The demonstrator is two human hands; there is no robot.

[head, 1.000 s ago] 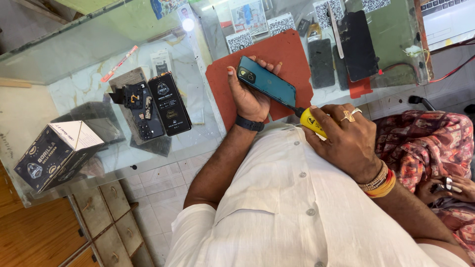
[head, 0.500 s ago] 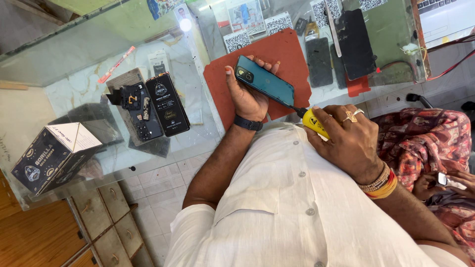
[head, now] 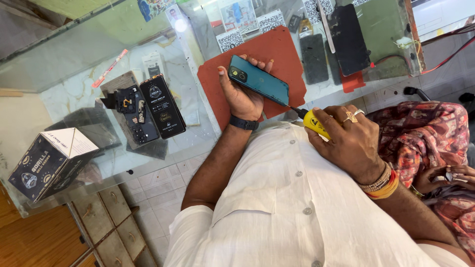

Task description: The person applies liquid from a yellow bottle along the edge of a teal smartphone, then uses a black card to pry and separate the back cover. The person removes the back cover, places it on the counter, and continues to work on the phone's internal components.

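My left hand (head: 242, 96) was raised in front of my chest, palm up, fingers (head: 257, 63) curled in a closed grip, forearm bare. My right hand (head: 349, 143) sat lower, just right of it, knuckles up, fist wrapped tight, bangles at the wrist.

A dark box (head: 49, 160) and black phone parts (head: 143, 111) lie on the glass counter (head: 64, 74).

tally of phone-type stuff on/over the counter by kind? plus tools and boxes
Phones in hand: 1, teal phone held by the left hand
Dark phones or screens lying flat: 3
Opened phone frame: 1
Screwdrivers: 1, yellow handle in the right hand
Boxes: 1
Red mats: 1
Total: 8
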